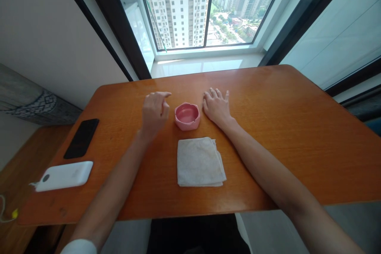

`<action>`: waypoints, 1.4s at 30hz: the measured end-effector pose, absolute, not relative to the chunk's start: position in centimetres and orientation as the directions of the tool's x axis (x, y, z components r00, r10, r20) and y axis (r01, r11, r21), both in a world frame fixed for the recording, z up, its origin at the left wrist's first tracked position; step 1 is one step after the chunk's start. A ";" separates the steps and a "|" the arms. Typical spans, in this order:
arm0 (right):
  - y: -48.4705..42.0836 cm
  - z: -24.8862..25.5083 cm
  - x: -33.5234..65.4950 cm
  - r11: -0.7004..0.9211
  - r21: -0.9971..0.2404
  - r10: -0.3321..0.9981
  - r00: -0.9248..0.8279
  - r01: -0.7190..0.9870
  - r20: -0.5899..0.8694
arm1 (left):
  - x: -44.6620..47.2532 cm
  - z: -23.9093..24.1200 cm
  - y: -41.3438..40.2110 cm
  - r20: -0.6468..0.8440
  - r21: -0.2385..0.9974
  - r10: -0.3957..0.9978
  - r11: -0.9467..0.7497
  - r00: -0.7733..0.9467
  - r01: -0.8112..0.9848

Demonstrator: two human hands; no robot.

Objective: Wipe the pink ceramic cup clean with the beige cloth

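Observation:
A pink ashtray (187,116) with a faceted, notched rim stands on the brown wooden table, between my hands. Left of it is my left hand (155,112), holding nothing, its index finger stretched toward the right and its thumb apart; the other fingers are partly hidden. My right hand (217,105) rests palm down on the tabletop, just right of the ashtray and apart from it, with fingers spread. Nearer to me lies a folded greyish-white cloth (201,162), touched by neither hand.
On the left of the wooden table (282,143) lie a black phone (81,138) and a white oblong device (65,176) with a cable at its end. A window (205,8) is beyond the far edge. A patterned curtain (35,99) hangs at left.

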State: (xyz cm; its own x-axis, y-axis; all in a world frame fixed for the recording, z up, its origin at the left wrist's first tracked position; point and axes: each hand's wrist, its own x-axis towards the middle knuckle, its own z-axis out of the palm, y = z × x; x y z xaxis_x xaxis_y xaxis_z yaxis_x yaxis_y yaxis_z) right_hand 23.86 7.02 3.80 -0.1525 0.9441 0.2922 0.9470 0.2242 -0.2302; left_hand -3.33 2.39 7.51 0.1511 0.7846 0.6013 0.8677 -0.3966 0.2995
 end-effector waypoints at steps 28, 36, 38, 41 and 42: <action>7.8 2.7 24.3 0.066 -0.212 0.992 -0.041 0.975 0.119 | -6.4 1.9 8.7 0.095 0.317 0.990 -0.132 0.107 0.939; 7.8 2.8 24.3 0.067 -0.223 0.992 -0.041 0.972 0.121 | -6.3 2.3 8.5 0.092 0.319 0.990 -0.127 0.102 0.939; 7.8 2.9 24.2 0.066 -0.222 0.992 -0.041 0.973 0.116 | -6.2 2.3 8.4 0.084 0.311 0.991 -0.122 0.101 0.943; 7.7 3.0 24.2 0.063 -0.220 0.993 -0.038 0.973 0.116 | -6.2 2.4 8.4 0.078 0.303 0.992 -0.119 0.099 0.946; 7.6 3.0 24.2 0.064 -0.220 0.993 -0.039 0.973 0.116 | -6.2 2.3 8.4 0.080 0.303 0.992 -0.119 0.099 0.945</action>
